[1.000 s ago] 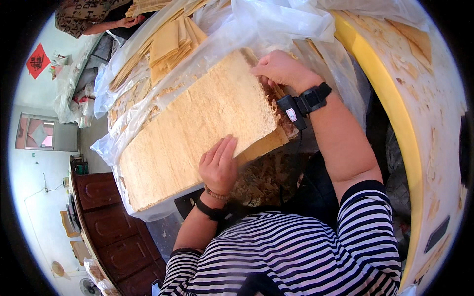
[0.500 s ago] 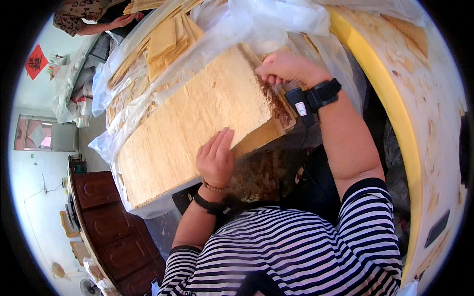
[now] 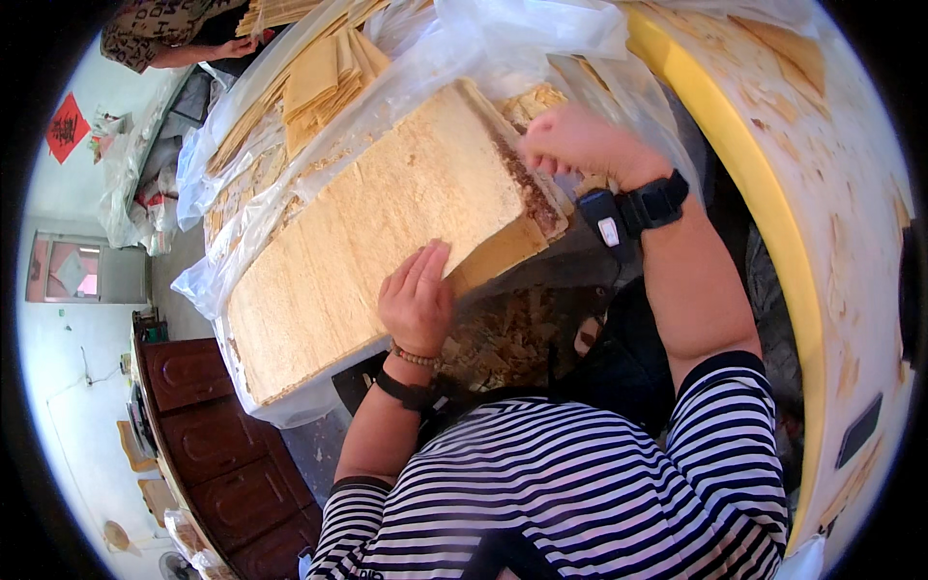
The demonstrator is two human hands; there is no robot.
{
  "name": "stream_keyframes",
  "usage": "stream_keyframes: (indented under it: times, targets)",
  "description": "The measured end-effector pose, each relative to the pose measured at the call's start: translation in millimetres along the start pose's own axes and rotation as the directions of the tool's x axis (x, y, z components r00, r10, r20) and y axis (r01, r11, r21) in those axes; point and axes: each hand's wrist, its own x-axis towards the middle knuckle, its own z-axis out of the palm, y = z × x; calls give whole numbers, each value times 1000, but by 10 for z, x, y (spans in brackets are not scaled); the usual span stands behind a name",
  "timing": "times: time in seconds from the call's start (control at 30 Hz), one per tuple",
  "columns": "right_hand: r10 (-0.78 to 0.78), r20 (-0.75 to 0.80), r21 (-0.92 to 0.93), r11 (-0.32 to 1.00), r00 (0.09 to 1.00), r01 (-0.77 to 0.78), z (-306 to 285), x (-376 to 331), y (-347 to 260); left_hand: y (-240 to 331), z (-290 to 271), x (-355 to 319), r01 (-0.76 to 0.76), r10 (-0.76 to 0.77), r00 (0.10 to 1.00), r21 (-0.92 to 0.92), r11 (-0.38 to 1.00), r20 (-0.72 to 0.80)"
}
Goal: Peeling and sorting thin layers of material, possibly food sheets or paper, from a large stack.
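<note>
A thick stack of pale yellow sheets [image 3: 387, 222] lies on clear plastic in front of me. My left hand [image 3: 418, 295] rests flat on its near edge, fingers together, wearing a bead bracelet and a dark wrist strap. My right hand [image 3: 572, 140] hovers at the stack's right end by the brown crumbly side, fingers curled. Whether it pinches a sheet I cannot tell. A black wrist device sits on that arm.
More yellow sheets [image 3: 324, 72] are piled at the back on the plastic wrap [image 3: 522, 29]. Another person's hand [image 3: 237, 46] works at the far top left. A yellow curved rim [image 3: 764, 184] runs on the right. A dark wooden cabinet [image 3: 208, 425] stands lower left. Scraps litter the floor [image 3: 503, 333].
My right hand has lifted off the stack's right corner and moved up and right. The left hand slid slightly along the near edge. The stack looks shifted a little.
</note>
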Motion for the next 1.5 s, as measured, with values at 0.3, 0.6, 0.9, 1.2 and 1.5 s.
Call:
stream_keyframes:
  times: [0.3, 0.6, 0.9, 1.2, 1.5]
  targets:
    - [69, -57, 28, 997, 996, -67, 12, -216, -298, -26, 51, -10, 86, -102, 984, -113, 990, -144]
    - [-21, -114, -18, 1000, 993, 19, -14, 40, 29, -87, 30, -136, 367, -427, 903, -426, 827, -52]
    - [52, 85, 418, 904, 995, -83, 301, 62, -70, -56, -69, -26, 424, -484, 874, -570, 703, 54]
    - [11, 181, 474, 875, 983, -97, 417, 57, -119, -121, -141, 21, 411, -425, 898, -570, 712, 116]
    - [-83, 234, 327, 945, 969, 2, 444, -73, -249, 33, -267, 458, 440, -405, 898, -362, 822, 172]
